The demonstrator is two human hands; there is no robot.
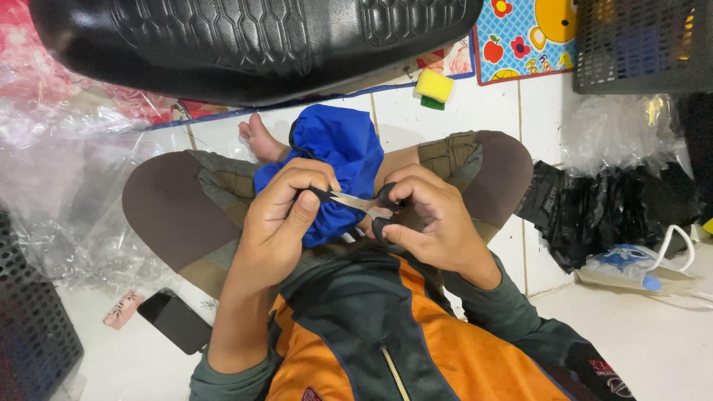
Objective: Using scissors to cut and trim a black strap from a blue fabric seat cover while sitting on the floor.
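I sit cross-legged on a white tiled floor with a bunched blue cloth (338, 152) in my lap. My left hand (281, 219) pinches the near edge of the cloth between thumb and fingers. My right hand (434, 219) grips small black-handled scissors (364, 204), fingers through the loops. The metal blades point left toward my left fingers, at the cloth's edge. Whether the blades are open on the cloth is hard to tell.
A black padded seat (245, 41) lies ahead, with a yellow sponge (434, 87) beside it. Clear plastic sheeting (59, 178) is piled at left, a dark phone (174, 321) near my left knee. Black plastic bags (609, 212) and a black mesh basket (642, 44) are at right.
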